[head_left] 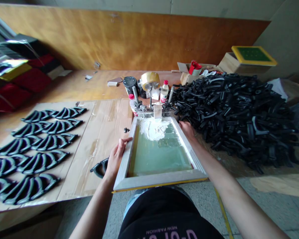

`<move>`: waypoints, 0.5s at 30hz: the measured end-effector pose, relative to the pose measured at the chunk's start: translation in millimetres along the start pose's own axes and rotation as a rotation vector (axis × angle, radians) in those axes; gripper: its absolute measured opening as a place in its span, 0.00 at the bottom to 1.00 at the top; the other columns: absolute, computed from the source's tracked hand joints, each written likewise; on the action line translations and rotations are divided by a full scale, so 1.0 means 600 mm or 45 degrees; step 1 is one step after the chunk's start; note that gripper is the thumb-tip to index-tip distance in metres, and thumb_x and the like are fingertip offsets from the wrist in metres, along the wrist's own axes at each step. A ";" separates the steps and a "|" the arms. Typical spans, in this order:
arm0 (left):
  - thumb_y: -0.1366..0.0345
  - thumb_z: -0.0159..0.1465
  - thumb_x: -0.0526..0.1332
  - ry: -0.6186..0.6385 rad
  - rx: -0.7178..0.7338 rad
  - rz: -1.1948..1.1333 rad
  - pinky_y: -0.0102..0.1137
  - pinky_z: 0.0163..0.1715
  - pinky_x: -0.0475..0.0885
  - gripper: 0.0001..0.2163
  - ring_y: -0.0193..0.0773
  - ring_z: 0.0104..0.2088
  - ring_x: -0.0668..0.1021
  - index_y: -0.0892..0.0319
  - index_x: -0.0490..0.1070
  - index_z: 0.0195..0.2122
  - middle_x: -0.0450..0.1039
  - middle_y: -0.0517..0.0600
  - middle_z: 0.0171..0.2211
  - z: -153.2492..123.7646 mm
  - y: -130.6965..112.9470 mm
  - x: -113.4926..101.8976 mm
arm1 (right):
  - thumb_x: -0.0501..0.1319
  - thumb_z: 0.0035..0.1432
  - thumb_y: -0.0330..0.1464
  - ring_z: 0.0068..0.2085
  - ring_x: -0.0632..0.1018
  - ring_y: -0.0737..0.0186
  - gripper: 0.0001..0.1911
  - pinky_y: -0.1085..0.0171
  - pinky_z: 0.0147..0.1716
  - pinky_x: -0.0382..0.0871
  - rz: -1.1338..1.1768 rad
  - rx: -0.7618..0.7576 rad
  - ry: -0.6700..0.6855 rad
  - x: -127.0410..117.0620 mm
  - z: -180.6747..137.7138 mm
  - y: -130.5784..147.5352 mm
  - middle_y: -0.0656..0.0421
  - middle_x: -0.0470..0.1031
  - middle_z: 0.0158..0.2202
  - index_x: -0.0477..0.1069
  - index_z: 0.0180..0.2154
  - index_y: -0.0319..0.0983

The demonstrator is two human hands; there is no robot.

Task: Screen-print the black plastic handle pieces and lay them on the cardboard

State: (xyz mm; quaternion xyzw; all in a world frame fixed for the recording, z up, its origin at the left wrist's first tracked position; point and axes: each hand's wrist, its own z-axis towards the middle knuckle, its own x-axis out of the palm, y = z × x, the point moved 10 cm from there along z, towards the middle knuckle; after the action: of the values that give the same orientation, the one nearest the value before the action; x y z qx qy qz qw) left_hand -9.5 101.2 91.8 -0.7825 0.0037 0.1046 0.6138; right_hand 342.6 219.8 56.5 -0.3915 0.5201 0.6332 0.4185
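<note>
A wooden-framed printing screen [149, 181] with green mesh and a blob of white ink [153, 128] lies tilted toward me, hinged to a metal clamp [151, 111] at its far end. My left hand [116, 157] grips the frame's left rail, thumb on top. Just under that hand a black curved plastic part [99, 167] pokes out. My right hand [186, 128] rests at the frame's far right rail, fingers curled down beside a big heap of black parts [236, 113].
Rows of black curved parts [32, 149] lie on cardboard at the left. Behind the clamp stand a tape roll [149, 80], small bottles [164, 91] and a black can [130, 84]. A yellow-framed screen [254, 55] sits on boxes at the back right. Red and black bundles [25, 76] lie far left.
</note>
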 end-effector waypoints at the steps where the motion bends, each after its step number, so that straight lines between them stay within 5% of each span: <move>1: 0.37 0.58 0.58 0.030 -0.035 0.035 0.31 0.29 0.71 0.33 0.40 0.31 0.77 0.58 0.75 0.53 0.78 0.51 0.35 -0.004 0.027 0.003 | 0.53 0.68 0.33 0.52 0.75 0.48 0.18 0.47 0.52 0.69 0.010 0.041 -0.090 -0.020 0.009 -0.008 0.44 0.75 0.51 0.70 0.55 0.33; 5: 0.42 0.57 0.62 0.100 -0.172 0.119 0.27 0.23 0.65 0.39 0.34 0.24 0.72 0.54 0.61 0.66 0.75 0.46 0.29 0.003 0.130 0.022 | 0.64 0.60 0.31 0.62 0.66 0.47 0.29 0.50 0.59 0.63 0.095 -0.296 -0.362 -0.066 0.039 0.097 0.46 0.65 0.62 0.63 0.62 0.36; 7: 0.43 0.58 0.61 0.086 -0.180 0.173 0.26 0.22 0.63 0.38 0.33 0.23 0.71 0.53 0.59 0.67 0.74 0.45 0.29 0.012 0.158 0.024 | 0.66 0.57 0.30 0.59 0.68 0.48 0.28 0.53 0.57 0.64 0.057 -0.489 -0.228 -0.042 0.057 0.169 0.46 0.68 0.60 0.65 0.59 0.35; 9: 0.43 0.58 0.61 0.058 -0.177 0.218 0.26 0.23 0.64 0.36 0.33 0.25 0.72 0.53 0.62 0.66 0.75 0.46 0.31 0.019 0.171 0.023 | 0.64 0.59 0.28 0.52 0.72 0.51 0.17 0.57 0.51 0.67 -0.016 -0.532 -0.017 -0.003 0.071 0.211 0.48 0.75 0.50 0.71 0.51 0.35; 11: 0.43 0.58 0.61 0.050 -0.195 0.229 0.27 0.25 0.66 0.36 0.35 0.27 0.75 0.54 0.64 0.65 0.77 0.48 0.33 0.020 0.176 0.022 | 0.61 0.61 0.27 0.45 0.74 0.54 0.08 0.60 0.45 0.68 -0.097 -0.495 0.125 0.030 0.072 0.224 0.50 0.77 0.42 0.73 0.43 0.36; 15: 0.43 0.57 0.62 0.040 -0.223 0.151 0.29 0.29 0.70 0.37 0.41 0.32 0.78 0.59 0.65 0.63 0.80 0.55 0.40 0.018 0.177 0.023 | 0.55 0.60 0.22 0.43 0.74 0.53 0.10 0.61 0.39 0.66 -0.212 -0.498 0.130 0.051 0.018 0.232 0.48 0.76 0.39 0.73 0.40 0.35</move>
State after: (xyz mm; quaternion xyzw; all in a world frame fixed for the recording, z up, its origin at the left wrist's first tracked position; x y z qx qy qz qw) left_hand -11.7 86.9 -15.0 -0.8332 0.0504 0.1284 0.5355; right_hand 201.1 219.1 75.7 -0.5383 0.3737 0.6647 0.3587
